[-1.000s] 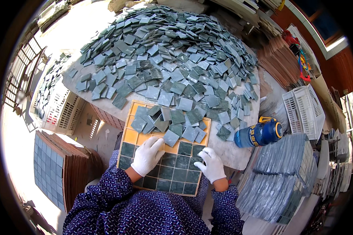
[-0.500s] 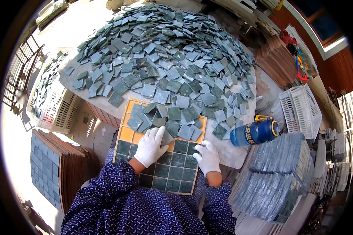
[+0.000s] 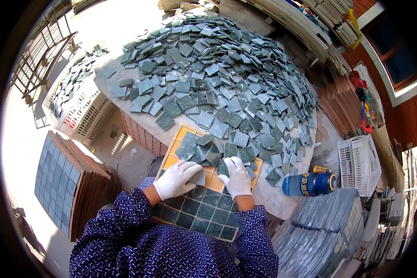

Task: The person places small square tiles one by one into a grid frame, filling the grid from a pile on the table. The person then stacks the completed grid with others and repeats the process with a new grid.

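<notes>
A yellow grid tray point(image 3: 214, 182) is in front of me, its near rows filled with dark green square tiles point(image 3: 211, 198). Loose tiles point(image 3: 188, 140) lie over its far part. My left hand point(image 3: 176, 180), in a white glove, is closed on a grey square tile point(image 3: 199, 178) just above the filled rows. To its right, my gloved right hand point(image 3: 237, 180) reaches to the near side of the loose tiles. Its thumb and fingers close around a dark green tile point(image 3: 223, 167), partly covered by the hand.
A big heap of stone tiles point(image 3: 217, 60) covers the table point(image 3: 146, 127). A blue bottle point(image 3: 309, 184) lies at the table's right edge. Stacked tile sheets point(image 3: 58, 178) stand at left, wrapped stacks point(image 3: 322, 224) at right. White crates point(image 3: 360, 164) flank both sides.
My right hand has moved from the tray's right edge, up and left, onto the loose tiles. The left hand still holds its grey tile. The whole view has tilted and shifted.
</notes>
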`<state>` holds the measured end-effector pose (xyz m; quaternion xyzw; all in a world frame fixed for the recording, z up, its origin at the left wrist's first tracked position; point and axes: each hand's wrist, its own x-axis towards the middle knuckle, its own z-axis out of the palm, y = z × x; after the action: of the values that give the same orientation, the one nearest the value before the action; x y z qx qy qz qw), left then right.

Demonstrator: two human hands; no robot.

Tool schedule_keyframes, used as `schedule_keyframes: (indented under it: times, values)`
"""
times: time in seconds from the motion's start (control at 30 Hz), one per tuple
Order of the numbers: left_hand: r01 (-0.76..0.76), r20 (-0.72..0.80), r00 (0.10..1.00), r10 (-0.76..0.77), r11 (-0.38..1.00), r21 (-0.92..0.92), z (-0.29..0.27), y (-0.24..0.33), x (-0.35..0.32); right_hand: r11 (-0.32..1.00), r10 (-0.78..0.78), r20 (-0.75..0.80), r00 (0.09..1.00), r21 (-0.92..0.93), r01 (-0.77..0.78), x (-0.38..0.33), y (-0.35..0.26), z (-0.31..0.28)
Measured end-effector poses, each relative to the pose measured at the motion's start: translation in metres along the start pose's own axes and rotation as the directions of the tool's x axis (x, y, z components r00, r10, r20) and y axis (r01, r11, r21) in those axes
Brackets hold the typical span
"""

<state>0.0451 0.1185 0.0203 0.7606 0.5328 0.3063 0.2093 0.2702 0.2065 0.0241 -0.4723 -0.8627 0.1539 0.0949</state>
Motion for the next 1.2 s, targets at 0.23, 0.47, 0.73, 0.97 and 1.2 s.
schedule_keyframes:
  times: [0.23,0.47,0.73,0.97,1.2]
  values:
    - [0.115,-0.105,0.988,-0.111,0.993,0.034,-0.022,-0.011,-0.025,0.996,-0.065,0.017,0.998,-0.053,0.066,-0.001,0.005,-0.004]
    - [-0.011,0.021,1.0,0.012,0.999,-0.049,-0.003,-0.012,-0.012,0.982,0.149,0.105,0.983,0.098,-0.159,-0.014,-0.018,-0.031]
    - [0.052,0.187,0.982,-0.005,0.968,-0.245,0.032,-0.011,0.007,0.569,0.311,0.234,0.921,0.731,-0.377,-0.04,-0.015,-0.037]
    - [0.084,0.044,0.996,-0.082,0.995,-0.062,0.02,0.008,0.025,0.664,0.264,0.046,0.963,0.715,-0.216,-0.048,0.0,-0.015]
    - [0.461,0.414,0.887,-0.203,0.399,-0.792,-0.007,0.027,-0.027,0.852,0.002,0.22,0.976,0.51,-0.117,-0.048,-0.078,-0.029]
